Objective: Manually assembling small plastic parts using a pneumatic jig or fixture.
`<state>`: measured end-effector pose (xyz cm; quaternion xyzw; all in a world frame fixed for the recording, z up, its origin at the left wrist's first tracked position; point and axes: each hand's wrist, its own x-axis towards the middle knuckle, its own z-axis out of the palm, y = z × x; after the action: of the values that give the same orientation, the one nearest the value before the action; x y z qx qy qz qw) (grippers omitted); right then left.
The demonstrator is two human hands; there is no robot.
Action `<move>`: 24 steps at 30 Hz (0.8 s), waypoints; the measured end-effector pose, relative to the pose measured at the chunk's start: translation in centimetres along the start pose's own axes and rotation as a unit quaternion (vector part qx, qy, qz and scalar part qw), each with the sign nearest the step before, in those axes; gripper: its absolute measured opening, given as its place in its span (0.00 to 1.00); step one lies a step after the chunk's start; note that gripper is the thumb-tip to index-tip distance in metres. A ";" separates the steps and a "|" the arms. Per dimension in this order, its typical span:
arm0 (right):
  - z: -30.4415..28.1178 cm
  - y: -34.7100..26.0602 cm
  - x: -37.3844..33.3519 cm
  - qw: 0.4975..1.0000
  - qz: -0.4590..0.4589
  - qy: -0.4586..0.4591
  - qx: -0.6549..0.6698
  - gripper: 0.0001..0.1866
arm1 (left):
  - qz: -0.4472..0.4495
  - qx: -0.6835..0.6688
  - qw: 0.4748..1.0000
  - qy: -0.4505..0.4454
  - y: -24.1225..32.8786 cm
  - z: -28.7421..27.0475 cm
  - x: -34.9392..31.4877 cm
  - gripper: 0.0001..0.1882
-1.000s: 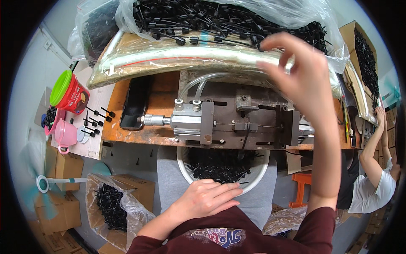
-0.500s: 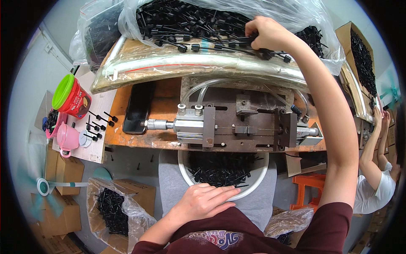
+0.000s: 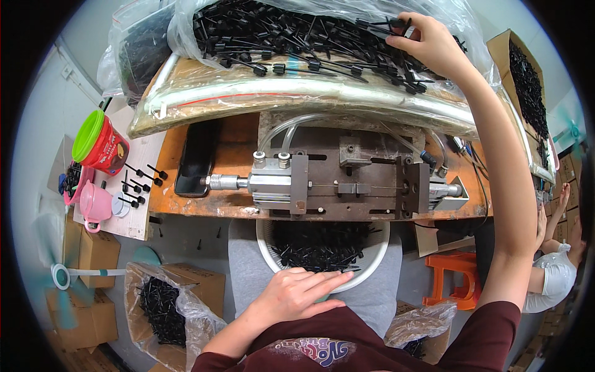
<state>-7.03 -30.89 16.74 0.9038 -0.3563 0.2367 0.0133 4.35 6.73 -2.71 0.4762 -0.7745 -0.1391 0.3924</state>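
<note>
reaching over the far side of the metal fixture (image 3: 379, 201), r hand (image 3: 431, 44) is now up at the r end of the heap of black stemmed parts (image 3: 279, 32) beyond it. half a sec ago its fingers were down in the heap; now thumb & fingers look pinched on a black part (image 3: 395, 23), tho grip's small & partly hidden, so can't count pcs. means pick-up seems done or nearly, w/ the held pc well apart from fixture.

fixture's centre block (image 3: 352, 189) shows no black pc; approx 1 sec ago one seemed to hang there, so that spot's free.

l hand (image 3: 297, 292) unchanged: palm down, fingers straight & close tog, nothing gripped, resting at the rim of the white basket (image 3: 261, 239) on fixture's near side. hands well apart. basket has more black pcs (image 3: 316, 251). l of fixture: phone (image 3: 197, 161), plus a few loose stemmed pcs (image 3: 158, 181).
</note>
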 end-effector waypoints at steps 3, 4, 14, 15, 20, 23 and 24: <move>0.0 1.4 0.5 0.994 0.050 -0.024 0.095 0.19 | -0.002 -0.008 1.000 -0.003 0.0 0.2 0.0 0.30; -0.2 1.4 0.5 0.990 0.070 -0.046 0.111 0.19 | -0.005 -0.005 1.000 -0.010 0.1 0.1 0.0 0.30; -1.5 -0.3 -0.2 0.950 0.098 0.000 0.296 0.06 | -0.005 0.010 1.000 -0.030 0.6 -0.3 0.3 0.30; -1.7 -0.2 -0.2 0.939 0.109 0.016 0.325 0.06 | -0.006 0.010 0.999 -0.030 0.7 -0.3 0.3 0.30; -3.0 0.4 -0.8 0.872 0.132 0.073 0.465 0.08 | 0.008 0.027 0.999 -0.031 1.3 -1.2 1.6 0.29; -3.9 -0.3 -2.1 0.837 0.124 0.104 0.523 0.08 | 0.033 0.040 0.999 0.012 1.0 -1.6 3.0 0.29; -4.1 -0.6 -2.6 0.824 0.119 0.116 0.542 0.08 | 0.041 0.046 0.998 0.032 1.0 -1.9 3.5 0.29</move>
<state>-9.98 -28.05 19.33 0.6821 -0.2710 0.4945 -0.4656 4.31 4.62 0.81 0.4654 -0.7861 -0.0719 0.4004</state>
